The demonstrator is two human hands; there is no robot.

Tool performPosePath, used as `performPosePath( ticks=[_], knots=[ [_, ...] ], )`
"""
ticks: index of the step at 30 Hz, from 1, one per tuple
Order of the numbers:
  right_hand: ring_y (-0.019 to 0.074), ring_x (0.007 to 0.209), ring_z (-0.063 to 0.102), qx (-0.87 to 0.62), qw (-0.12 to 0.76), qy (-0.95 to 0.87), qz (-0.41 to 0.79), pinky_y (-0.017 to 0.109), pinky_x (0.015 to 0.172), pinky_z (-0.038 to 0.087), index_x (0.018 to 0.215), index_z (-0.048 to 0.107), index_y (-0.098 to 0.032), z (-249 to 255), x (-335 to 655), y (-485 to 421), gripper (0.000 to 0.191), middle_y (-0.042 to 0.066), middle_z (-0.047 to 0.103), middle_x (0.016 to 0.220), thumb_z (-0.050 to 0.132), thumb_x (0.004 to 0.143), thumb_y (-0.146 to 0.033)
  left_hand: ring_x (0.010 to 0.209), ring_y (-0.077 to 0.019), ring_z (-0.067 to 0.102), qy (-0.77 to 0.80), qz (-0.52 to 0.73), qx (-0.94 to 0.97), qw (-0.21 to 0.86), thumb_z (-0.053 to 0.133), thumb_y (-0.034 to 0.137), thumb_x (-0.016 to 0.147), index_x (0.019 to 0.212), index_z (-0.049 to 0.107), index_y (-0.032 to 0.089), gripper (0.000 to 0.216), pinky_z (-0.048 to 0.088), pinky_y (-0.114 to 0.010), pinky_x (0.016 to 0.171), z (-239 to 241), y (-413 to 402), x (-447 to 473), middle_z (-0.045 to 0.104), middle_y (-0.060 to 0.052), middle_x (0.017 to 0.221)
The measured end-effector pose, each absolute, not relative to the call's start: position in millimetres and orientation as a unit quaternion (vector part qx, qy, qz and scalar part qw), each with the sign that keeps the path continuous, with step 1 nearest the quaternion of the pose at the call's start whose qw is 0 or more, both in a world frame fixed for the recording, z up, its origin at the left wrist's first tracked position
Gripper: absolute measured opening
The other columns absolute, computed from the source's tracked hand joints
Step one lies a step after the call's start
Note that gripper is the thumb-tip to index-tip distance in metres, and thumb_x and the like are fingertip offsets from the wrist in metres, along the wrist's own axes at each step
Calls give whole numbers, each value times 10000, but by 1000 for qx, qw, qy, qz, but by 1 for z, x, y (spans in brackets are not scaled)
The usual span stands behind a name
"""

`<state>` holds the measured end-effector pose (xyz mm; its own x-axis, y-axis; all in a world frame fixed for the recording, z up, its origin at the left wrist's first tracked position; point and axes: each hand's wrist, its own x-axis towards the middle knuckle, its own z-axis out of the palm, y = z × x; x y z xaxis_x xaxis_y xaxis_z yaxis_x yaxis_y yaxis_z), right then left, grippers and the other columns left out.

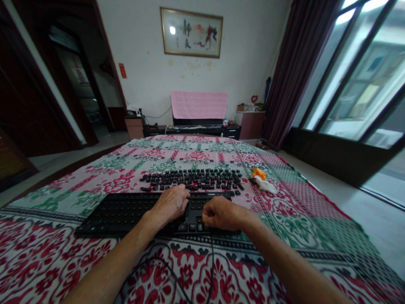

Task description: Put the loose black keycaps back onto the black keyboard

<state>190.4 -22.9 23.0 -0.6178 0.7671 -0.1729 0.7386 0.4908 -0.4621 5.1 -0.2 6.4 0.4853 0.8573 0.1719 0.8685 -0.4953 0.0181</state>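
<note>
A black keyboard base with most keycaps removed lies on a floral cloth. Behind it, loose black keycaps are laid out in rows on the cloth. My left hand rests curled on the middle of the keyboard, fingers bent down near its far edge. My right hand is closed in a loose fist on the keyboard's right part, beside a few keys still in place. What either hand pinches is hidden.
The floral cloth covers a wide table. An orange and white object lies right of the keycaps. The keyboard cable runs toward me. A cabinet with a pink cover stands at the far wall; glass doors are on the right.
</note>
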Motion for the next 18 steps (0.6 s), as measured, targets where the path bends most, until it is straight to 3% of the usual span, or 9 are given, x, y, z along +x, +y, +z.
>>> performPosePath(
  ticks=[8,15,18],
  knots=[
    [42,459,320,-388,38,-868,307,141,404,248,706,591,-132,13,200,-17,160,-43,446,549,468,647,-215,752,-142,512,-499,-73,-863,38,373,219,760,749,588,176,219,384,-255,707,7,-1,5,527,-45,772],
    [48,484,390,-365,29,-887,282,146,442,285,743,614,-140,17,203,-19,189,-30,530,595,454,647,-168,757,-144,513,-500,-75,-863,29,369,211,760,736,589,174,224,385,-253,708,8,-1,6,524,-48,765],
    [62,521,437,-383,66,-875,290,150,460,310,794,613,-152,24,214,-12,207,-20,566,643,449,676,-194,760,-142,514,-503,-76,-861,26,371,218,763,736,588,175,223,385,-252,712,8,0,5,520,-45,764]
  ],
)
